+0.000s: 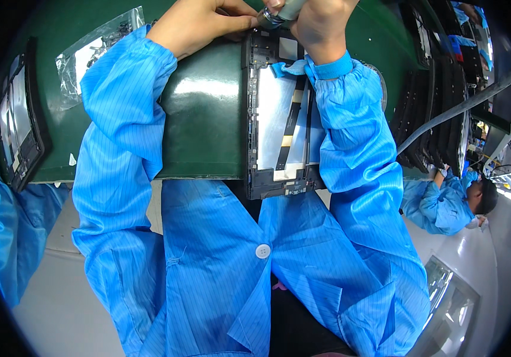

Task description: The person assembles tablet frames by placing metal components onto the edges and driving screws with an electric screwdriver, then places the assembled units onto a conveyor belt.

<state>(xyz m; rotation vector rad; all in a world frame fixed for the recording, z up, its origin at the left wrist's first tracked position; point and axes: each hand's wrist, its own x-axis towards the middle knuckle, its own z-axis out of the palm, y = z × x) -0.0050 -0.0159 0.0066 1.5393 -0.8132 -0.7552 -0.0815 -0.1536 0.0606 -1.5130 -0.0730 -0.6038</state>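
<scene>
My right hand (323, 25) grips a grey tool (291, 9) at the far end of the device panel (272, 122), which runs lengthwise from me; I can't tell whether my left hand (200, 25) alongside holds anything.

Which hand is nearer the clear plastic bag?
Left. The left hand is to the right of the clear plastic bag; the right hand is farther right, beyond the left hand.

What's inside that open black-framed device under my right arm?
Inside the black-framed device, a silvery surface and a dark strip with pale patches show. Your blue right sleeve covers part of its right side; whatever lies there is hidden.
</scene>
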